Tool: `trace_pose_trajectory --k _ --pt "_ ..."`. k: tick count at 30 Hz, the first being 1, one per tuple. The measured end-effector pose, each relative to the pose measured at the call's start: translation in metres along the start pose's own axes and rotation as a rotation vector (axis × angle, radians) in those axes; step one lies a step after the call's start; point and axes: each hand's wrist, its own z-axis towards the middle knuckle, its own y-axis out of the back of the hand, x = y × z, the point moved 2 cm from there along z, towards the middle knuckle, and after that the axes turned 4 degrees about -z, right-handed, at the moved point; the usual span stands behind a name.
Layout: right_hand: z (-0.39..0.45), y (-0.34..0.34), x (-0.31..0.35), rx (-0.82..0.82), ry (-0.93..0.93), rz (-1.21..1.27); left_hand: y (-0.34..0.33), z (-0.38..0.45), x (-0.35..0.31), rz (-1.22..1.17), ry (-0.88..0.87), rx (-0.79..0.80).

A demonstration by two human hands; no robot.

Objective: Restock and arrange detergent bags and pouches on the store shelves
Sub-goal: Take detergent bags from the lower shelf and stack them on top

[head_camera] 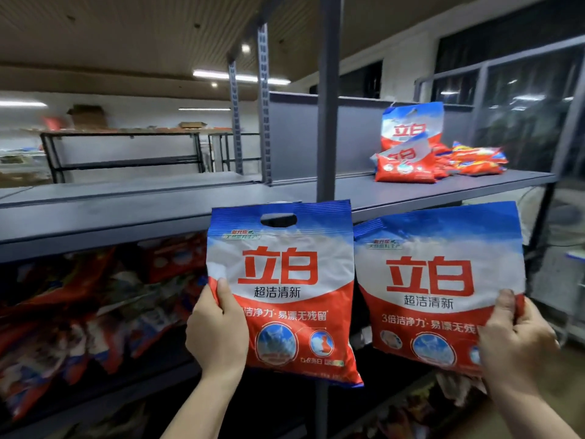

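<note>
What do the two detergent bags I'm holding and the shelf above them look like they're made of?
Left bag and right bag: probably glossy printed plastic film, given the sheen, creases and punched handle slot. Shelf: likely painted metal, matte grey, with a slotted upright; possibly coated board.

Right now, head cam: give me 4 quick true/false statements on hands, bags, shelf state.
1. Each hand holds one detergent bag: the left hand grips the left bag, the right hand grips the right bag. True.
2. The upper shelf holds no bags at all. False: a small group of shelf bags sits at its right end.
3. Both held bags already rest on the upper shelf. False: they are held up in front of its edge.
4. The lower shelf bags lie in a jumbled pile. True.
</note>
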Motion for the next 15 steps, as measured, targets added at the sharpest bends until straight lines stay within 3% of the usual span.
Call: trace_pose_trajectory --k 8,15 --pt "0.087 0.027 -0.061 -0.192 -0.059 -0.071 -0.118 -0.014 -0.078 -0.143 -0.085 0.054" --pt "0.18 0.022 -0.108 -0.299 -0.067 -0.094 -0.229 -0.004 -0.144 -0.245 -0.052 0.052"
